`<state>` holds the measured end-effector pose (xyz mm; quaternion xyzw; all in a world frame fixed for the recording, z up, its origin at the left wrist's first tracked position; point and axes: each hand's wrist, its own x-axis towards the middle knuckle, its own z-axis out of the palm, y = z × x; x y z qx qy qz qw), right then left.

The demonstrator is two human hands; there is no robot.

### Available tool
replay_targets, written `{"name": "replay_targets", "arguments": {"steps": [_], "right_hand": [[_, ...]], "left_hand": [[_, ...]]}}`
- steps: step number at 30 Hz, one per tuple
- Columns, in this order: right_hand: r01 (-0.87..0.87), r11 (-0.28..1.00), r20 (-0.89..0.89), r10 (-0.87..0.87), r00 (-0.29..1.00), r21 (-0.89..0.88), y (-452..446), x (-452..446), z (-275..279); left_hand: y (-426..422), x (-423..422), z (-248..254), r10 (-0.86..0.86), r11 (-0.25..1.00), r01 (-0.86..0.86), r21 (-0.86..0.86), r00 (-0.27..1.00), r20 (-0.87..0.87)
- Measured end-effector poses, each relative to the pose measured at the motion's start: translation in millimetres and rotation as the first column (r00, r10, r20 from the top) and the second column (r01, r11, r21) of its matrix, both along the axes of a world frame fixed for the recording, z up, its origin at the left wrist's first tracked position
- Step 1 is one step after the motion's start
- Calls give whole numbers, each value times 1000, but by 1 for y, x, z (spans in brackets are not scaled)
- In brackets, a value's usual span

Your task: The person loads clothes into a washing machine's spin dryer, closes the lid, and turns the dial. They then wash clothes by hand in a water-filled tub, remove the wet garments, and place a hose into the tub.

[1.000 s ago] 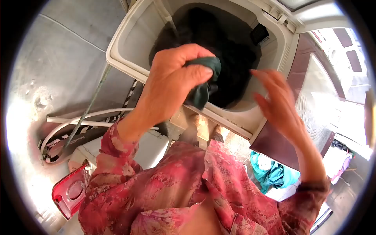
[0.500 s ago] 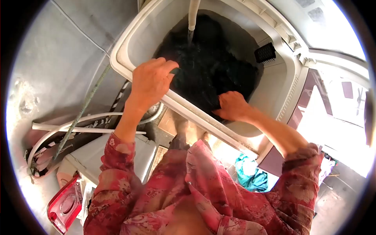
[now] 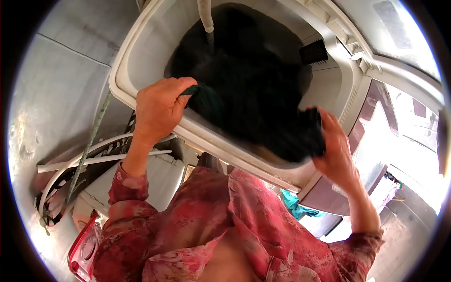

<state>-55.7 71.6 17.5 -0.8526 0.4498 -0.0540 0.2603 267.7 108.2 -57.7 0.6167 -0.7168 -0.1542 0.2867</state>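
Note:
A dark wet cloth (image 3: 253,103), nearly black with a green tint on its left part, stretches between my two hands over a white washing machine tub (image 3: 324,91). My left hand (image 3: 162,107) is closed around its green end, above the tub's near left rim. At the right, my right hand (image 3: 336,148) grips a bunched part of the cloth, raised near the tub's right side. Dark water lies in the tub, and its depth is hidden. The cloth's far part merges with the dark water, so I cannot tell where it ends.
A white hose (image 3: 206,15) points down into the tub. A black slotted piece (image 3: 314,51) sits on its right inner wall. The raised lid (image 3: 399,28) stands at the far right. White pipes (image 3: 108,157) and a green rope (image 3: 96,134) are at the left. Teal cloth (image 3: 293,204) lies below.
My right hand has risen and moved right, lifting the dark cloth out of the water. My left hand still holds its end. The view has shifted slightly.

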Motion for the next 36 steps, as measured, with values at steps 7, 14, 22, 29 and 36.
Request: {"name": "replay_targets", "arguments": {"steps": [7,14,22,29,36], "right_hand": [[445,714,201,-624,755,541,-70,20,-53],[284,858,386,-458,801,428,-35,43,-34],[224,969,385,-248,889,108,33,22,20],[223,904,585,37,810,-365,30,5,104],[480,835,817,-66,572,-268,35,-66,164]], "left_hand": [[-6,-1,-2,60,982,-39,-187,992,107],[-5,-43,-1,-257,965,238,114,943,211],[33,-154,-2,-396,899,363,-245,913,-100],[7,-186,87,-288,847,241,-474,957,-27],[-28,-259,161,-461,606,264,-750,886,-61]]}}
